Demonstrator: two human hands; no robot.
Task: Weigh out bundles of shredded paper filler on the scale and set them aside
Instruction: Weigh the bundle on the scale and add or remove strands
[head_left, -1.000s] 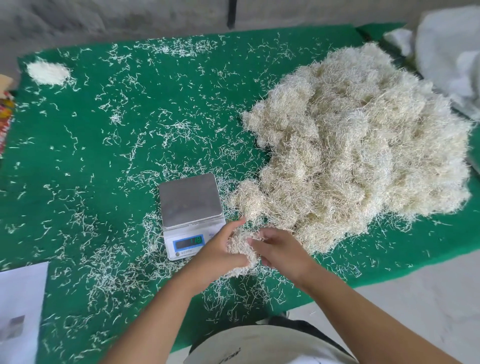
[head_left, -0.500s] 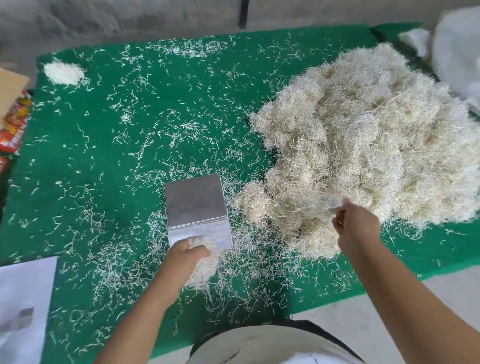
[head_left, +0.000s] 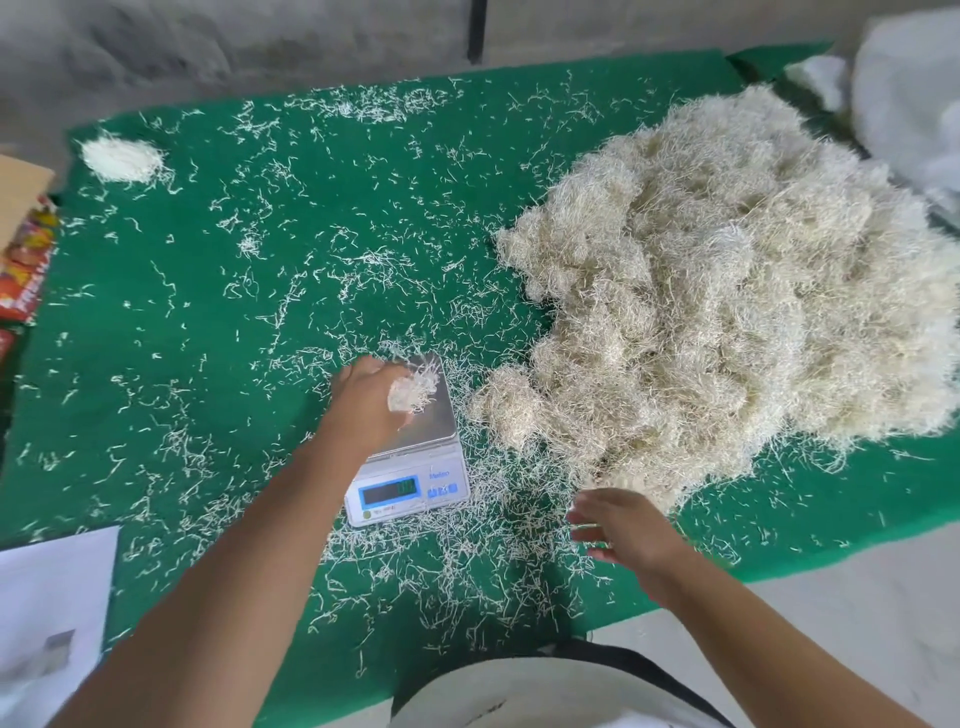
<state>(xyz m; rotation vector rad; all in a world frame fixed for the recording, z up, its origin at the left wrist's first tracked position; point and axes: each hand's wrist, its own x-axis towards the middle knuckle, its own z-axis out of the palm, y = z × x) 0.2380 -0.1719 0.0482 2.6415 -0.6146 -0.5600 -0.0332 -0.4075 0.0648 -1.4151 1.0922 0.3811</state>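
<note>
Left hand (head_left: 371, 400) now over scale (head_left: 410, 457) platform, gripping bundle (head_left: 410, 392); right hand (head_left: 621, 525) off big pile (head_left: 727, 291), fingers spread, holding nothing. Small heap (head_left: 122, 158) upper left.

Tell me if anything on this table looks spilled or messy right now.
Yes. Loose paper shreds are scattered across the green cloth, thickest around the scale and along the near edge, well away from the big pile. The left hand holds a small bundle over the scale's plate.
</note>
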